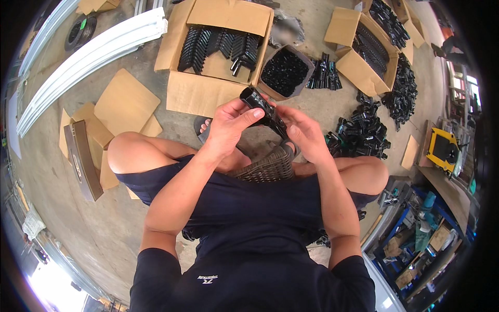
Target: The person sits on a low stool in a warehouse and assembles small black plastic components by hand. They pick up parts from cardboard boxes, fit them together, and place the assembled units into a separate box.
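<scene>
An open brown cardboard box lies on the concrete floor straight ahead of my knees, flaps spread, with rows of black parts lined up inside. Just to its right stands a smaller, darker box filled with small black pieces, and farther right another open cardboard box leans with more black parts in it. A loose heap of black parts sits on the floor by my right knee, and flat cardboard sheets lie to my left. I hold a black plastic part up in front of me, above my knees and over the woven stool I sit on. My left hand is closed around its upper end, thumb laid across the top. My right hand grips its lower end, fingers curled under it. Both forearms rise from my lap and meet at the part, elbows bent, wrists turned inward.
</scene>
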A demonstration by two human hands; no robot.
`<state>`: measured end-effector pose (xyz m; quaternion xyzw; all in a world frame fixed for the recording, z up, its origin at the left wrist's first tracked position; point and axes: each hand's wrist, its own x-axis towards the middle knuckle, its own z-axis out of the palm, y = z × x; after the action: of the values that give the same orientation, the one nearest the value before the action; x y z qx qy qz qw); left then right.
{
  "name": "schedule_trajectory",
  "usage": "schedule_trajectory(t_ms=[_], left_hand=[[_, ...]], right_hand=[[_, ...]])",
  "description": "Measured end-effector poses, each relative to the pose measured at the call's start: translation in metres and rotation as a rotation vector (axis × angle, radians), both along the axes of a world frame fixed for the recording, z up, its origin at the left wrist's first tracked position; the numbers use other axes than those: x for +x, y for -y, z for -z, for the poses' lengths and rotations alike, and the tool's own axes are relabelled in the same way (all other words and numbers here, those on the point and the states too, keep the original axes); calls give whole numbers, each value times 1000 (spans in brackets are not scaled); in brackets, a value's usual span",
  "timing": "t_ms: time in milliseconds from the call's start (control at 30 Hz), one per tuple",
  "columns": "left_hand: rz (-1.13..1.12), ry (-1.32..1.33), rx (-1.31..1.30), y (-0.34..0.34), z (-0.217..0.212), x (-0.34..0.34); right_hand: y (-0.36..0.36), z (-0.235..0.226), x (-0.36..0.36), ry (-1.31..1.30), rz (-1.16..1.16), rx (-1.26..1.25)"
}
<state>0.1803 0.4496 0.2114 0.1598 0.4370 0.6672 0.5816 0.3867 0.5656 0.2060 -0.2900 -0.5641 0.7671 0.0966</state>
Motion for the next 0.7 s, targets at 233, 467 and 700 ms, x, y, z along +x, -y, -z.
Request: schedule_trajectory(t_ms=[233,467,700], left_hand=[[184,150,187,2,1,-17],[239,202,118,3,-3,-24],[-72,59,-144,-4,12,-12]], right_hand=[[18,-13,-9,-221,-95,-777],[34,-11,-17,-271,-103,-930],[21,8,-19,-112,172,-552]])
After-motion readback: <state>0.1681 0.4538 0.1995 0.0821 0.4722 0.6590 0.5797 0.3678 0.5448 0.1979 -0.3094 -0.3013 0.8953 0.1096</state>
